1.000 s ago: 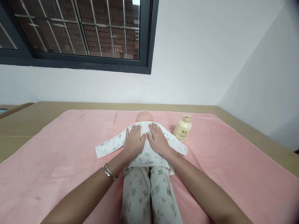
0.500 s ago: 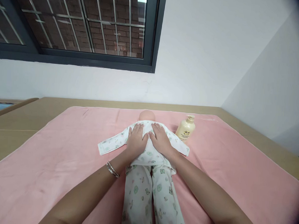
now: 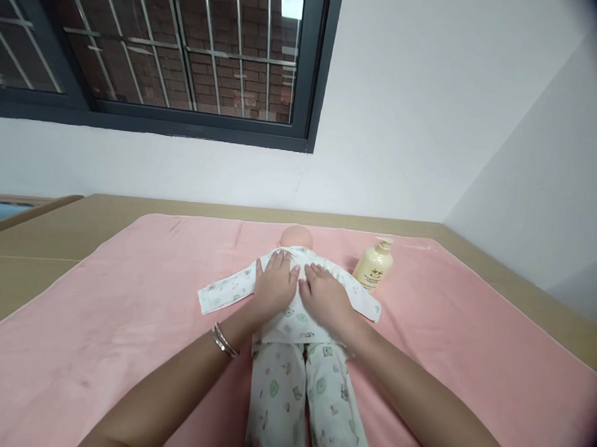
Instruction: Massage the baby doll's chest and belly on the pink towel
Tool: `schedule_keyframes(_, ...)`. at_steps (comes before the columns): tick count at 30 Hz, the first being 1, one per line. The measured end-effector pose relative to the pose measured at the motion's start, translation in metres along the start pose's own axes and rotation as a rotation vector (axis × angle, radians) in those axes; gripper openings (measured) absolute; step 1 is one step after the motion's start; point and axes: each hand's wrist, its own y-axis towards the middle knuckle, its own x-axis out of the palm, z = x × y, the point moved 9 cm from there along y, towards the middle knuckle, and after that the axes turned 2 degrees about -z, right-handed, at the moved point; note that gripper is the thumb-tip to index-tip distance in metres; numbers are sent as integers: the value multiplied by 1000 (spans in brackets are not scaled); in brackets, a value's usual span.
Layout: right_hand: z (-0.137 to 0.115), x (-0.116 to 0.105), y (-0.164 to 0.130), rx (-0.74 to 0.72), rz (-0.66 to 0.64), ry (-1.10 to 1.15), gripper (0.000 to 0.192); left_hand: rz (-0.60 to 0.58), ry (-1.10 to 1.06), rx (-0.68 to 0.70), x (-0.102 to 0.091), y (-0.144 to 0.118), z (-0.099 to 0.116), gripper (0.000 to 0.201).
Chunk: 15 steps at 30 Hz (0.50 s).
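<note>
A baby doll lies stretched out on a pink sheet (image 3: 123, 328), its bald head (image 3: 296, 237) toward the wall. It wears a white printed top (image 3: 298, 325) with both sleeves spread to the sides, and matching printed trousers (image 3: 277, 396). On the left of the doll's upper body rests my left hand (image 3: 276, 286), flat with fingers stretched; two silvery bangles (image 3: 224, 340) circle that wrist. My right hand (image 3: 326, 297) lies on the right of the upper body, fingers extended and slightly bent. Neither hand grips anything. No face of the doll shows.
A cream pump bottle (image 3: 373, 266) with dark print stands just beyond the doll's right sleeve. Wooden surface (image 3: 41, 250) borders the sheet. Behind are a white wall (image 3: 394, 122) and a dark-framed window (image 3: 306, 70) with metal bars.
My right hand has slid slightly down the doll's top, its fingers bending a little. My left hand stays at about the same place. The whole view has shifted slightly.
</note>
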Motion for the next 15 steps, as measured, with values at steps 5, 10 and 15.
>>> schedule_keyframes(5, -3, -4, -6, 13, -52, 59, 44, -49, -48, 5, 2, 15, -10, 44)
schedule_keyframes(10, 32, 3, 25, 13, -5, 139, 52, -8, 214, 75, -6, -10, 22, 43)
schedule_keyframes(15, 22, 9, 23, -6, 0, 84, 50, -17, 261, 72, -10, -14, 27, 41)
